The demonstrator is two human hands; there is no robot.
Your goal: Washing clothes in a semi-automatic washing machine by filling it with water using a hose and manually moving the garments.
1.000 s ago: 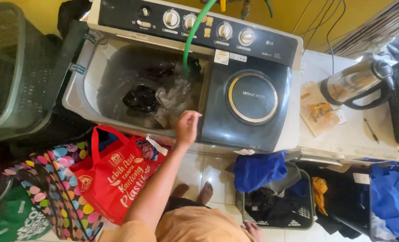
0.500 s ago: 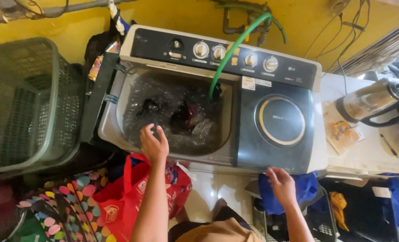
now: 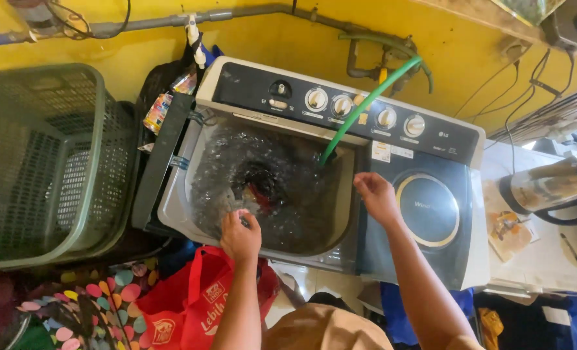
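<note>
My left hand [image 3: 240, 234] loosely curled, right hand [image 3: 376, 196] open, apart over water-filled washer tub [image 3: 288, 214]; yellow wall [image 3: 288, 45] beyond; green basket [image 3: 42, 162] leftward

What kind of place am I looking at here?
Most likely a home laundry corner: a twin-tub washing machine full of water and clothes, a green hose feeding it, and a green laundry basket beside it.
</note>
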